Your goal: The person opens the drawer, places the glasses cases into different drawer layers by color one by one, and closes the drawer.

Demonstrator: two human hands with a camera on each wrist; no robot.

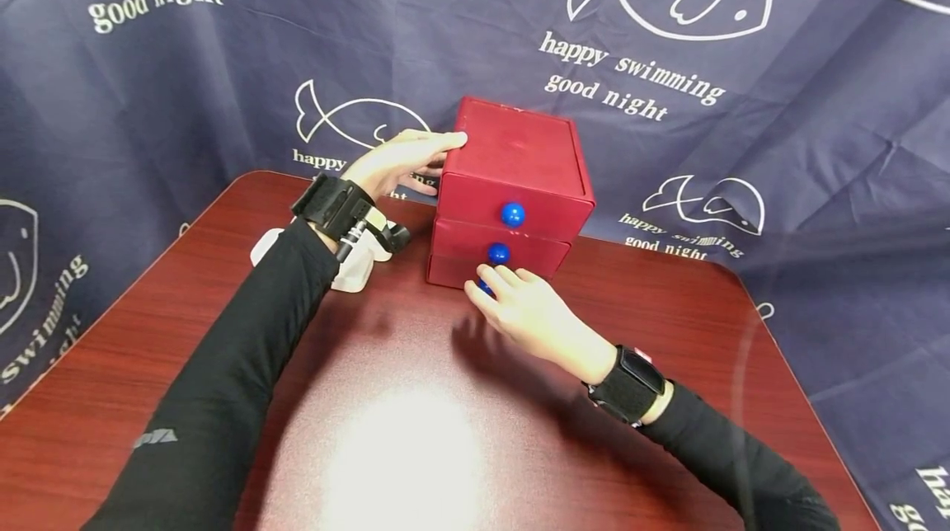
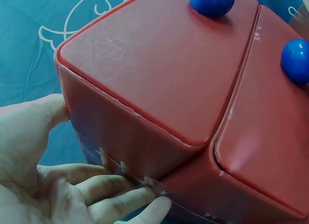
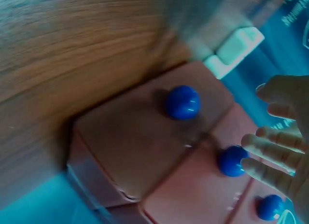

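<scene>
A small red chest of three drawers [image 1: 519,156] with blue ball knobs stands at the back of the table. My left hand [image 1: 404,160] lies against its upper left edge, thumb and straight fingers [image 2: 96,185] pressed flat on the red wall [image 2: 145,74]. My right hand [image 1: 519,308] reaches to the drawer fronts with fingers [image 3: 270,154] extended. Its fingertips are at the bottom knob [image 1: 484,288], which they partly hide, just under the middle knob [image 1: 498,253]. Whether they touch a knob I cannot tell. The top knob [image 1: 512,213] is free. All drawers look closed.
A white object [image 1: 352,267] lies on the dark red wooden table [image 1: 416,432] left of the chest, beside my left wrist. A navy cloth [image 1: 742,102] with white fish prints hangs behind and around the table. The table's rounded far corners sit close to the chest.
</scene>
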